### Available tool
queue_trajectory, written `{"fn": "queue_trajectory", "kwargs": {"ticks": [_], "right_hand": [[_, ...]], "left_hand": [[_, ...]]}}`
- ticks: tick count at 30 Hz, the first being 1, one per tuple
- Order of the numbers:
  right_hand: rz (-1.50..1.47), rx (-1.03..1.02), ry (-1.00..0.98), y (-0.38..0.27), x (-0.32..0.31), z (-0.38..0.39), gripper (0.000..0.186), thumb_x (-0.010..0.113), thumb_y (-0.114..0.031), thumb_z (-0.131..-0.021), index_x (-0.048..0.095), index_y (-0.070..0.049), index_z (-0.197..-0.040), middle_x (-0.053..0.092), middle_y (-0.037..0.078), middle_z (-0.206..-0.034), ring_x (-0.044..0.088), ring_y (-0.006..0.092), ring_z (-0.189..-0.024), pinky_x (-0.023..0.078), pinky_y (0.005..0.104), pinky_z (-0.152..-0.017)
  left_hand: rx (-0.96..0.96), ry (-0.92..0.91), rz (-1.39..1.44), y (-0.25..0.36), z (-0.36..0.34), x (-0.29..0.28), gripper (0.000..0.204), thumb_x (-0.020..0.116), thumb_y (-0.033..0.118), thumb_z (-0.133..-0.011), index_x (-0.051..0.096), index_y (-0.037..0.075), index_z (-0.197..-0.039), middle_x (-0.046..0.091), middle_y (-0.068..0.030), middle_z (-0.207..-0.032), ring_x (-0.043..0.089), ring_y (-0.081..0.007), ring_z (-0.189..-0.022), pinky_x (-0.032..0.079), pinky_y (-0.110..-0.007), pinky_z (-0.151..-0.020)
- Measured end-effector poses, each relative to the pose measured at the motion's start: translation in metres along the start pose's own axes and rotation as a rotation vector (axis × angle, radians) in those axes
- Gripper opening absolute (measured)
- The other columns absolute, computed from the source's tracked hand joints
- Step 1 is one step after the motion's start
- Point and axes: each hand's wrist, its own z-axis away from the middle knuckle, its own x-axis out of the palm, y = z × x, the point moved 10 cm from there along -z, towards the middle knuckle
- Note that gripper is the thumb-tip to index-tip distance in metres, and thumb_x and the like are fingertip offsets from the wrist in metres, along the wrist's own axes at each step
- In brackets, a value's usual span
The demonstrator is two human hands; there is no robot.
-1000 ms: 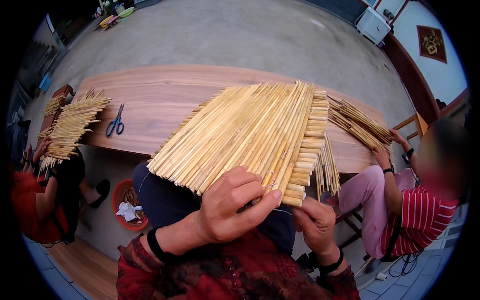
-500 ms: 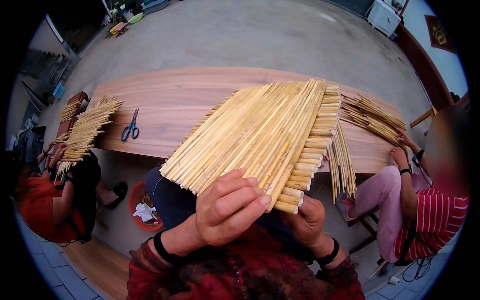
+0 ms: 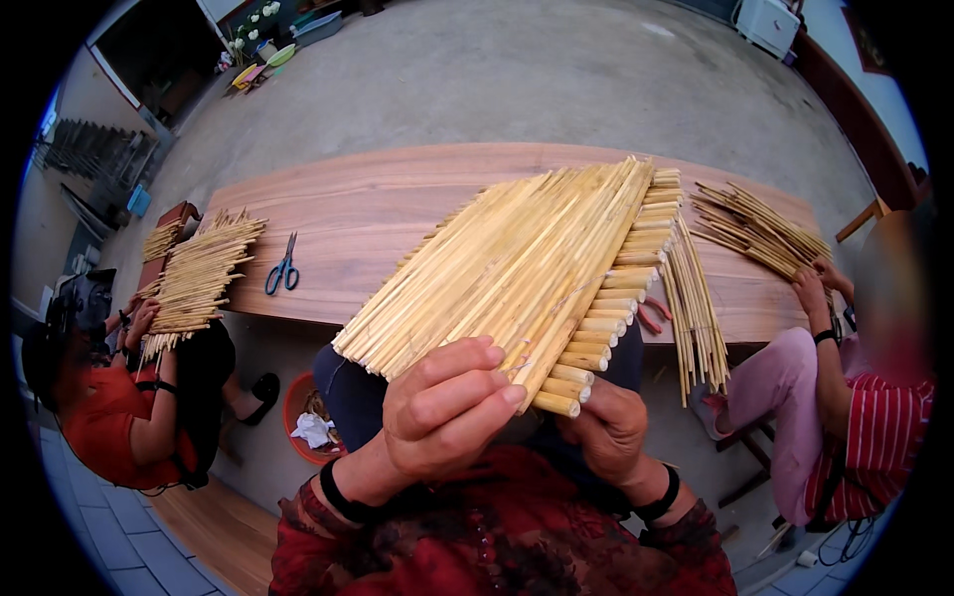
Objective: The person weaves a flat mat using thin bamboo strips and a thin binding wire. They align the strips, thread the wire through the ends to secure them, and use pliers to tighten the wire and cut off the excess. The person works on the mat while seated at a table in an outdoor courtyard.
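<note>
Left hand (image 3: 442,412) fingers curled onto bamboo-stick mat (image 3: 517,268); right hand (image 3: 608,427) beneath

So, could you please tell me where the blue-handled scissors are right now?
In the head view, the blue-handled scissors lie on the wooden table, left side, just right of the co-worker's stick bundle.

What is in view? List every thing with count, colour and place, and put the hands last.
woven stick mat: one, pale yellow, held up in front of the table
wooden table: one, brown, across the middle
scissors: one pair, blue handles, on the table's left part
pliers: one pair, red handles, at the table's near edge, partly hidden
loose sticks: one bunch, yellow, hanging over the table's near edge
co-workers' stick mats: two, yellow, far left and far right
basin: one, red, under the table
left hand: grips the mat's near edge
right hand: under the mat's near corner
</note>
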Motion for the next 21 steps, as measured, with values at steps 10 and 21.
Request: {"fn": "queue_trajectory", "kwargs": {"ticks": [10, 21], "right_hand": [[0.063, -0.043, -0.012, -0.007, 0.005, -0.008, 0.019, 0.064, 0.003, -0.079, 0.064, -0.005, -0.096, 0.051, 0.007, -0.065, 0.052, 0.0207, -0.053, 0.042, 0.0296, -0.05], [-0.006, -0.074, 0.021, -0.011, 0.016, -0.022, 0.017, 0.063, 0.006, -0.078, 0.065, -0.003, -0.093, 0.056, 0.009, -0.07, 0.058, 0.0222, -0.06, 0.045, 0.0287, -0.055]], "left_hand": [[-0.038, -0.029, -0.001, -0.003, 0.002, -0.003, 0.033, 0.073, -0.004, -0.069, 0.061, 0.002, -0.099, 0.057, -0.0082, -0.098, 0.063, -0.0273, -0.089, 0.058, -0.036, -0.077], [-0.041, 0.007, -0.006, -0.01, 0.001, -0.014, 0.035, 0.073, -0.006, -0.068, 0.06, 0.001, -0.1, 0.058, -0.0089, -0.099, 0.063, -0.0283, -0.089, 0.057, -0.035, -0.076]]}}
